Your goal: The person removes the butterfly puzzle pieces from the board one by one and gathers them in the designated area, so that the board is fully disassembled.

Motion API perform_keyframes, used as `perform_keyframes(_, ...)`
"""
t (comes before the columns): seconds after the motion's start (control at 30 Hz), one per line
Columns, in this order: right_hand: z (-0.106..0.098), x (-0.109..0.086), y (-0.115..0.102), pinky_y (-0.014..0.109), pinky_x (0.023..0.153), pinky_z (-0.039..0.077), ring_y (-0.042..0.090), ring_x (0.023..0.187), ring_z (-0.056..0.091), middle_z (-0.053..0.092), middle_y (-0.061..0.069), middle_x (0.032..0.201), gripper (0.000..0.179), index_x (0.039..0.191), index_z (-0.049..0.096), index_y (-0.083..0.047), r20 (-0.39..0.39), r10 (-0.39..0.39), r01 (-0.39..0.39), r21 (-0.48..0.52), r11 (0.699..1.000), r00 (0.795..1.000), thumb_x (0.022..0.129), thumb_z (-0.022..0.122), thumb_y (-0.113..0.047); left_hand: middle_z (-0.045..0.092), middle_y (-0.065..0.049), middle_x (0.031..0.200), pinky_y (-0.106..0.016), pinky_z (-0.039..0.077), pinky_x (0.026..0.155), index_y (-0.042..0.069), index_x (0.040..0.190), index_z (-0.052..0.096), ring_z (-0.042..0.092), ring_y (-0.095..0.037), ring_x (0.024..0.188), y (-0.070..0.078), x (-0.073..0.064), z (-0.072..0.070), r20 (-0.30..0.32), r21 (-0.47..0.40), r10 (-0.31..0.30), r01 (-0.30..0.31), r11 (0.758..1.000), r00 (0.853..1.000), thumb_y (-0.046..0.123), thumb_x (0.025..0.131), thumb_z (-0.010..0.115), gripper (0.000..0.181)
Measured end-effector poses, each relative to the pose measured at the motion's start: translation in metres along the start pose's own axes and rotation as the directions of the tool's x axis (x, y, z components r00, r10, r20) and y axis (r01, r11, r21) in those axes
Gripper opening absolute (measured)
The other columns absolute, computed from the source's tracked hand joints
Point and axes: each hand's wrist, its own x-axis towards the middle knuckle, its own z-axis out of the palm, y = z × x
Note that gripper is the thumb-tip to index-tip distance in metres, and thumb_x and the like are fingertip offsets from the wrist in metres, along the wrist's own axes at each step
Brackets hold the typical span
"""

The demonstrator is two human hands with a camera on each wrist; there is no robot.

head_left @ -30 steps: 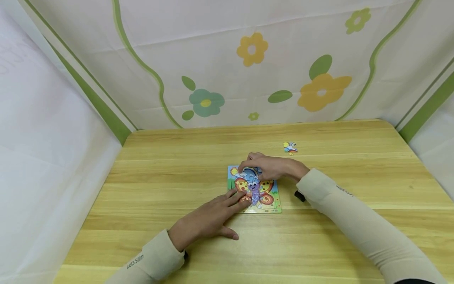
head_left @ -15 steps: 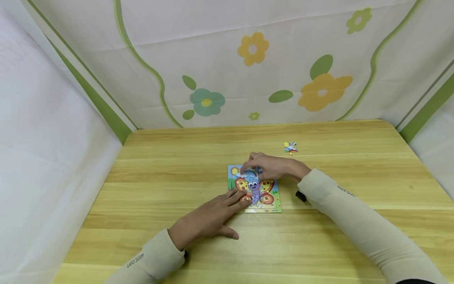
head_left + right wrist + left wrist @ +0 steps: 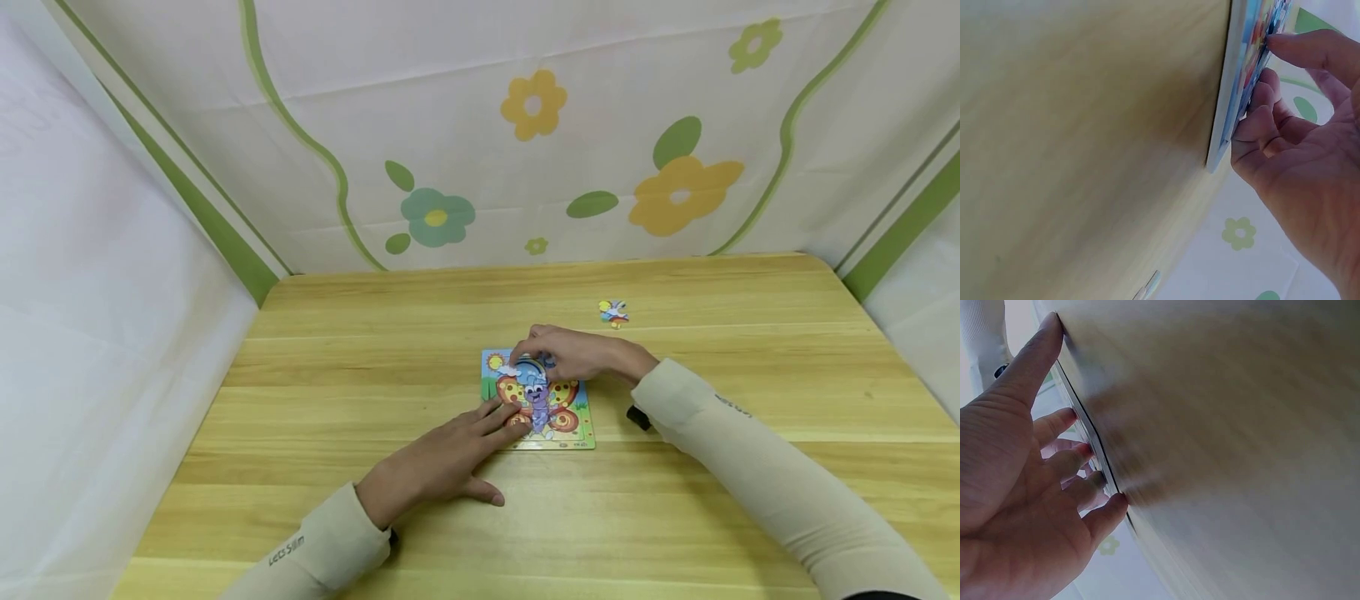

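Note:
A square butterfly jigsaw puzzle (image 3: 555, 398) lies in its tray frame (image 3: 589, 435) on the table. My left hand (image 3: 456, 454) rests flat with straight fingers across the puzzle's lower left, thumb out on the wood. At the upper part, my right hand (image 3: 568, 352) has its index finger and thumb at either side of a blue puzzle piece (image 3: 530, 368) with a rainbow edge. In the right wrist view, the thumb touches the picture and the other fingers curl onto the tray's edge (image 3: 1225, 94). My right hand covers the puzzle's top right corner.
One loose puzzle piece (image 3: 614, 313) lies on the wooden table (image 3: 360, 358) behind the right hand, toward the back. White cloth walls (image 3: 465, 100) printed with flowers stand at the back and both sides.
The rainbow-edged piece, tilted up one second ago, now lies flatter in the puzzle under the right hand's fingers. The left hand stays put.

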Motion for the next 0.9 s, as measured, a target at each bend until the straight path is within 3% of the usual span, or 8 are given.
perform_keyframes(0.23,-0.0011,-0.0001,-0.0041,0.038,0.092,0.05,0.021,0.104,0.055,0.06,0.008,0.115,0.052,0.139,0.065,-0.016,-0.001,0.021,-0.021,-0.017,1.0,1.0,0.091,0.071,0.004,0.018,-0.003,0.177,-0.05,0.034,0.126,0.023,0.168,0.028,0.016,-0.031,0.164,-0.0006,0.0006,0.0009,-0.007,0.003,0.001,-0.001,1.0,1.0,0.053,0.092,0.073,0.093)
perform_keyframes(0.5,0.0014,-0.0003,-0.0085,0.039,0.095,0.045,0.022,0.108,0.05,0.059,0.005,0.118,0.053,0.139,0.066,-0.017,0.001,0.005,-0.005,-0.05,0.999,1.0,0.091,0.07,0.005,0.018,-0.003,0.177,-0.051,0.033,0.126,0.023,0.167,0.029,0.016,-0.031,0.164,-0.0009,0.0007,0.0014,-0.008,-0.004,0.004,-0.004,1.0,1.0,0.052,0.092,0.074,0.092)
perform_keyframes(0.9,0.0041,0.0028,-0.0068,0.04,0.096,0.046,0.022,0.111,0.051,0.059,0.004,0.118,0.049,0.135,0.066,-0.021,0.008,0.065,-0.065,-0.06,0.996,0.998,0.092,0.07,0.002,0.017,-0.001,0.177,-0.051,0.033,0.126,0.025,0.168,0.028,0.015,-0.029,0.164,-0.0019,-0.0001,0.002,-0.01,-0.01,0.0,-0.001,1.0,1.0,0.053,0.092,0.073,0.092)
